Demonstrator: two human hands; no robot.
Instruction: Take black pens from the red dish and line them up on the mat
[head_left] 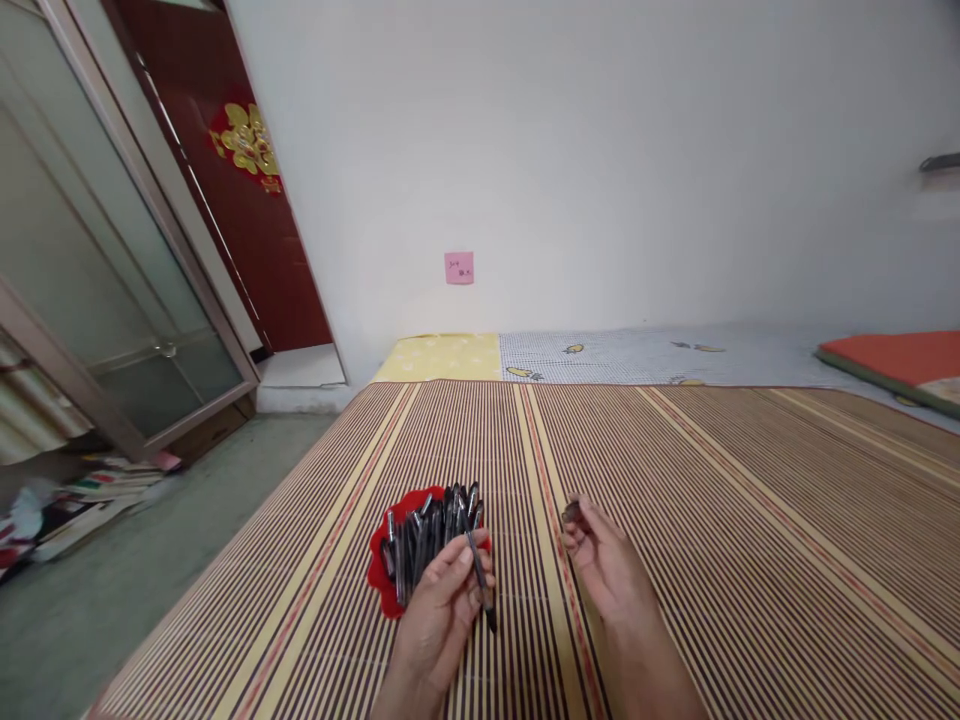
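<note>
Between the thumb and fingers of my left hand [437,612] is a dark pen [481,580], tilted, with one end pointing down toward me. Just behind that hand sits a red dish [376,572] with a scalloped rim, piled with several black pens [421,540]. My left hand covers part of the dish. To the right, my right hand [609,570] is closed, pinching a small dark round thing [572,512] at its fingertips. It is too small to tell its kind. The two hands are apart, both above the striped mat.
The striped mat [720,560] covers the bed. Behind it lie patterned sheets [600,355] along the wall, and an orange folded cloth [892,358] at right. A pink note [459,268] is on the wall. Floor, glass door [97,200] and papers [97,505] are at left.
</note>
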